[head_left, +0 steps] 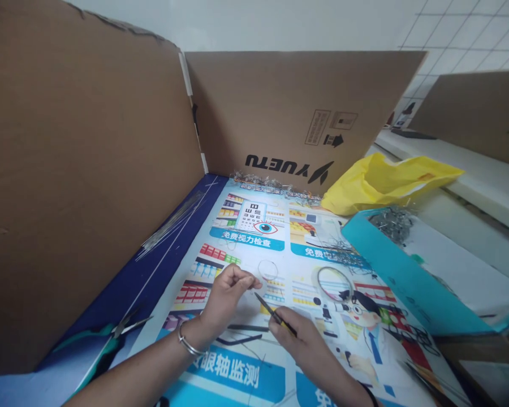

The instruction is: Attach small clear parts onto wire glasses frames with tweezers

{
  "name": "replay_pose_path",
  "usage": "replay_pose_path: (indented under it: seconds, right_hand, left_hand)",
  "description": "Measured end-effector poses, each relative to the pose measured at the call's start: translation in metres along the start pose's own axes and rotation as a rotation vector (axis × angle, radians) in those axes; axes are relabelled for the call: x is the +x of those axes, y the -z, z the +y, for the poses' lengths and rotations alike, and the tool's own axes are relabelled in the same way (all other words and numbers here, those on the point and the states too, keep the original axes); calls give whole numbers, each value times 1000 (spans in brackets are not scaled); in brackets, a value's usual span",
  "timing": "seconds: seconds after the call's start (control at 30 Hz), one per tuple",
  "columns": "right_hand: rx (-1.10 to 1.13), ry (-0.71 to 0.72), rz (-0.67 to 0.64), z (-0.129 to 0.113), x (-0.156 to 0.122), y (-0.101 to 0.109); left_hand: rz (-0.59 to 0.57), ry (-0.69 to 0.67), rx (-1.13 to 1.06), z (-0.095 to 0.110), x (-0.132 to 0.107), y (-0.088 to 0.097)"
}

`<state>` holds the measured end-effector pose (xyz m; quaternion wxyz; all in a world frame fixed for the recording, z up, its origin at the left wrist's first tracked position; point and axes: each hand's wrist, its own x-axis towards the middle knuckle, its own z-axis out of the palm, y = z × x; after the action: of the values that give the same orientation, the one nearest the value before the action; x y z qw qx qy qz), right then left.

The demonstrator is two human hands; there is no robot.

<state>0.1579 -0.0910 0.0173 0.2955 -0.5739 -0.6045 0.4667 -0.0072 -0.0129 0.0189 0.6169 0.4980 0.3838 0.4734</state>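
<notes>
My left hand [233, 285], with a silver bangle at the wrist, is closed in a pinch above the printed sheet. From its fingertips a thin wire loop [268, 270] curves up to the right. My right hand [290, 330] is wrapped round a slim pointed tool [275, 314] in black and yellow; its exact kind does not show. The tool's dark tip lies just below my left fingertips, and I cannot tell whether it touches the wire. A larger coiled ring [334, 282] rests on the sheet beyond my right hand.
Green-handled pliers [116, 333] lie at lower left. Straight wires [172, 226] lie beside the left cardboard wall [85, 186]. Another cardboard panel [254, 102] stands behind. On the right are a yellow bag [360, 183] and a blue box [411, 282] holding tangled wire [392, 223].
</notes>
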Motion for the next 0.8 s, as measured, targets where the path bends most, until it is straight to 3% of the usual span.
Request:
replay_pose_path:
  seconds: [0.8]
  right_hand:
    - [218, -31, 48, 0, 4, -13]
  left_hand:
    - [34, 31, -124, -13, -10, -10]
